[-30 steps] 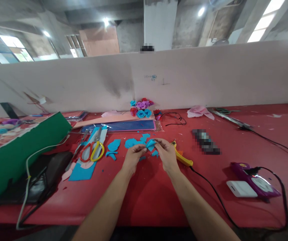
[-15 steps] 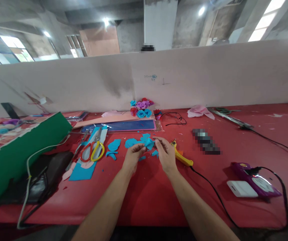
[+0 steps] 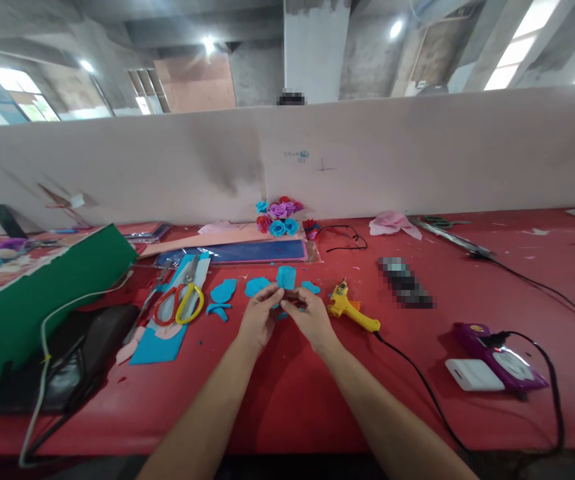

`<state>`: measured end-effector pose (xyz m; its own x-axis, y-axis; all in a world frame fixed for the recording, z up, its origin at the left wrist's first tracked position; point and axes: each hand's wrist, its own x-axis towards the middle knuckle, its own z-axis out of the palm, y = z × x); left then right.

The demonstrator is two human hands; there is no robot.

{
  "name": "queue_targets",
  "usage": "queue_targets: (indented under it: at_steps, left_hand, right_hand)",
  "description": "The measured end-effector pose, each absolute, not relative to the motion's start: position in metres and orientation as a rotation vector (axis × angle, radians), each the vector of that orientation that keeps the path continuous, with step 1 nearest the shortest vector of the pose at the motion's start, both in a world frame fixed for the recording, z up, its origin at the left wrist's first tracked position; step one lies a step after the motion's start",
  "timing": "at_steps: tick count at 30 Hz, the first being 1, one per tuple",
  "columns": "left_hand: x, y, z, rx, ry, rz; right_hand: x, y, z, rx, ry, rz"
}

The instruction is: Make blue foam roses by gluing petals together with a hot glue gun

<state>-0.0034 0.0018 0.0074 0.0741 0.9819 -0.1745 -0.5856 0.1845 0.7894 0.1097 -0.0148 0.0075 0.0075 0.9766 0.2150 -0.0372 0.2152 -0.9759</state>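
Blue piece: upright at the fingertips, between the hands; I judge it thin and easily creased.
Left hand: grasping the piece low, thumb against fingers.
Right hand: fingers drawn in at the base; whether they grip, I cannot tell.
Handling: I would pinch lightly at the base, leave the upper edge unpressed, and turn it in small moves; a hard squeeze could crumple it.
Glue gun: just right of the right hand, lying on its side.
Cutouts: blue, left of the left hand.
Scissors: farther left, on blue sheets.
Flowers: beyond both hands, blue, purple and red.
Tabletop: red, scattered with scraps.
Power strip: purple, well right of the hands.
Room: I see a pale partition ahead, concrete pillar and lit lamps behind.
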Motion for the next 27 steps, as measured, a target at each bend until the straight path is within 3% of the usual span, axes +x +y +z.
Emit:
queue_targets:
  at_steps: [21, 27]
  left_hand:
    - [-0.0042, -0.0004, 0.008, 0.671, 0.768, 1.269]
    - [-0.0087, 0.0026, 0.0061, 0.797, 0.904, 1.427]
  right_hand:
    - [0.1135, -0.0126, 0.0051, -1.06, -1.114, 1.051]
    - [0.1158, -0.0123, 0.0042, -1.095, -1.188, 0.987]
